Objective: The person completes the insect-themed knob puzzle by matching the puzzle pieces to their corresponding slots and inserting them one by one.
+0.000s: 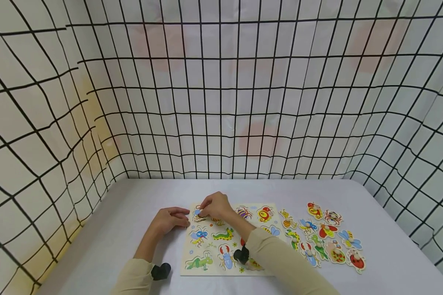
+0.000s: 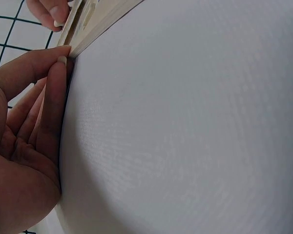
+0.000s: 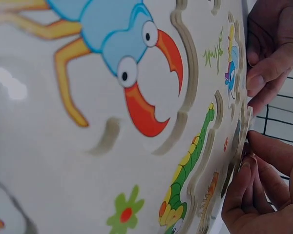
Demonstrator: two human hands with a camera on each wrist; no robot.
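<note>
A flat wooden puzzle board (image 1: 212,271) with insect pictures in cut-out recesses lies on the table. My right hand (image 1: 217,206) is over its far left corner and pinches a thin puzzle piece (image 3: 248,127) between thumb and fingers. The piece sits at a recess with a bluish picture; the fingers hide most of it, so its insect cannot be told. At the board's left edge, my left hand (image 1: 168,220) rests on the table with fingers extended. Its fingertips (image 2: 63,53) touch the board's side. A blue beetle picture (image 3: 115,29) and a green caterpillar picture (image 3: 193,158) show in the right wrist view.
Right of the board lie several loose insect pieces, among them a ladybug (image 1: 356,259), a spider (image 1: 333,217) and a blue-winged bee (image 1: 350,239). White walls with a black grid (image 1: 221,102) surround the white table (image 1: 140,192) at the back and sides.
</note>
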